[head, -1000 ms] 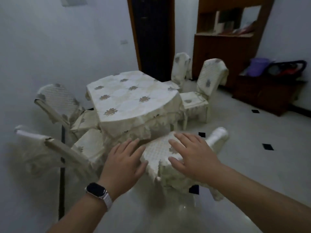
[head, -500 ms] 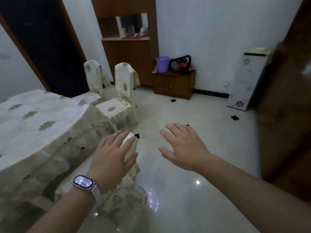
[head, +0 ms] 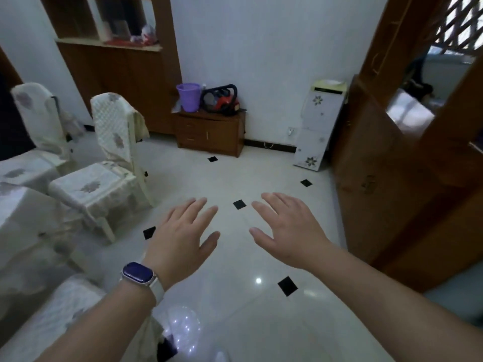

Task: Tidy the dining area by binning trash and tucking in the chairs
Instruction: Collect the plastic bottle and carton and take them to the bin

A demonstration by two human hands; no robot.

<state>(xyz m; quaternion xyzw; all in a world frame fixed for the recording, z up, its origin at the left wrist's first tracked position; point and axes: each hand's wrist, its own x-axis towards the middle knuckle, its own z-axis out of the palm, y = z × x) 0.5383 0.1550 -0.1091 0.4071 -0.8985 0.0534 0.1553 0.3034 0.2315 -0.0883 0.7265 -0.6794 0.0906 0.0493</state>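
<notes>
**White chair next: push it in straight**

Both hands are out in front, above the floor [head: 261,309]. The left hand [head: 183,239] and the right hand [head: 287,231] have flat, spread fingers and hold nothing. No trash shows near them.

The near chair [head: 91,186] sits to the left, just beside the table [head: 15,220], with its seat sticking out. A second chair [head: 34,118] stands behind it. I think the near chair is the next job.

To do it well, step round behind its back and put one hand on each top corner. Push slow and straight, so the legs slide and do not tip on the shiny floor. Watch the long cloth on the table, as it could bunch up under the seat. Stop when the seat is tucked under.
</notes>
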